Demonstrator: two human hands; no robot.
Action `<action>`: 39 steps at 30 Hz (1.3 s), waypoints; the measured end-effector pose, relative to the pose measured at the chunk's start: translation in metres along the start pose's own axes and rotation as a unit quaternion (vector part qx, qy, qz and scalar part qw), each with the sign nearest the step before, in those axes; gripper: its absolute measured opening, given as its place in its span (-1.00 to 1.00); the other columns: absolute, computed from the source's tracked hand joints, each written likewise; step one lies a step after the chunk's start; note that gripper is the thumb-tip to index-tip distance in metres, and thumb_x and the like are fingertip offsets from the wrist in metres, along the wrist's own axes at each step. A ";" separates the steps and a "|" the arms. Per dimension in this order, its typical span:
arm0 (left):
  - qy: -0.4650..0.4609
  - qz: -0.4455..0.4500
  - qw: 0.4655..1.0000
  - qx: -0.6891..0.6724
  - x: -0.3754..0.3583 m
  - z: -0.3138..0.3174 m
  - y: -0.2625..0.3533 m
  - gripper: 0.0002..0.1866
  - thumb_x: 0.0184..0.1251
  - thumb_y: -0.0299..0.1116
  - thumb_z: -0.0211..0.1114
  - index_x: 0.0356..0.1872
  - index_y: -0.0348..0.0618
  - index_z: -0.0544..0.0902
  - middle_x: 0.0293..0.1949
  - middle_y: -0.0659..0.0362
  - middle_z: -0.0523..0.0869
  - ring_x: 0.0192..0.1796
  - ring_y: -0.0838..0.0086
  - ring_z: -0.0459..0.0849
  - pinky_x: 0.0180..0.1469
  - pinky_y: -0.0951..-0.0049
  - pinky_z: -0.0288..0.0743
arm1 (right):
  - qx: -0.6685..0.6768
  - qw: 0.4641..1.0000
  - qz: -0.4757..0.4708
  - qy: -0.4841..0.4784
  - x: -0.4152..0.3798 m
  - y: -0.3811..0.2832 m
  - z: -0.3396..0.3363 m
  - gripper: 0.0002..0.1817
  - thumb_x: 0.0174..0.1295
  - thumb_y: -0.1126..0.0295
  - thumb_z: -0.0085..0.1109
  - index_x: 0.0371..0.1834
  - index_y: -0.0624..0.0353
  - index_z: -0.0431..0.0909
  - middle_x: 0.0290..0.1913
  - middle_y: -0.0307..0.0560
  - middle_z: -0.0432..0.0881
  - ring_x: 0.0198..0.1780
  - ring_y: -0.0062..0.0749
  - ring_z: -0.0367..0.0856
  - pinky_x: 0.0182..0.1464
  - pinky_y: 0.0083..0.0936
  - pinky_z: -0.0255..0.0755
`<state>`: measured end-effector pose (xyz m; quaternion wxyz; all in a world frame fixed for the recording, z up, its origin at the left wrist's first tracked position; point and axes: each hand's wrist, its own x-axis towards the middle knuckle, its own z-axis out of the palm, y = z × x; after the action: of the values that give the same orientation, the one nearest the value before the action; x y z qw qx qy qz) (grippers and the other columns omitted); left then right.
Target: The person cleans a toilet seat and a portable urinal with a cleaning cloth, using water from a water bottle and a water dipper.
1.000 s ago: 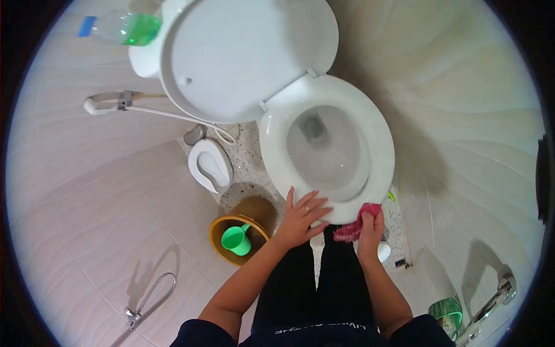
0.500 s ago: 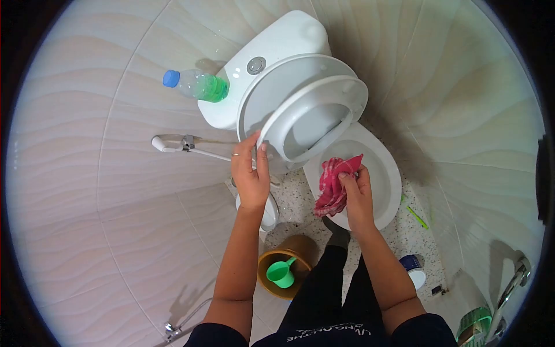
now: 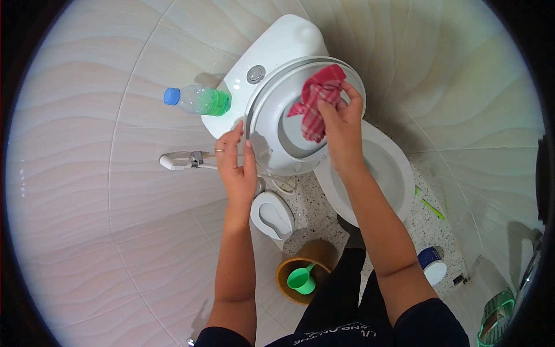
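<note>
My right hand [image 3: 346,130] pinches a red checked cloth [image 3: 321,95] between thumb and fingers, in front of the raised toilet seat [image 3: 267,130]. The seat stands up against the lid [image 3: 292,137], which leans on the white tank [image 3: 280,49]. Part of the seat's opening is hidden behind the cloth. At the seat's left edge is my left hand [image 3: 237,168], its fingers apart and holding nothing, the thumb close to the rim. Below the seat, the toilet bowl [image 3: 403,168] lies uncovered, partly behind my right forearm.
A blue-capped bottle of green liquid [image 3: 199,100] stands on the tank. A spray hose head [image 3: 179,161] hangs on the left wall. On the speckled floor are a brown bucket [image 3: 283,277] with a green dipper [image 3: 300,281], a blue-and-white tub [image 3: 433,269] and a green stick [image 3: 432,209].
The toilet seat has tipped back against the lid, and my left hand has come off its edge. My right hand has carried the cloth from over the bowl up to the seat.
</note>
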<state>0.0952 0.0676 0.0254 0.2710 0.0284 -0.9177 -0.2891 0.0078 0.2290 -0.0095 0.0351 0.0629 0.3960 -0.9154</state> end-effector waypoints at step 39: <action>0.027 0.111 0.990 -0.086 0.078 0.055 -0.032 -0.80 0.15 -0.58 0.30 -0.18 -0.20 0.67 -0.28 0.09 0.66 -0.22 0.32 0.62 -0.13 0.44 0.49 | -0.244 0.947 0.149 0.144 -0.115 0.222 -0.156 -0.71 0.21 0.60 -0.06 0.02 0.25 0.42 -0.28 -0.12 0.57 -0.39 -0.45 0.57 -0.34 -0.52 0.51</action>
<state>-0.0025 0.0533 0.0075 0.3277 -0.0889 -0.8794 -0.3339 0.1605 0.1925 -0.2585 0.1275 0.2417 0.5946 -0.7561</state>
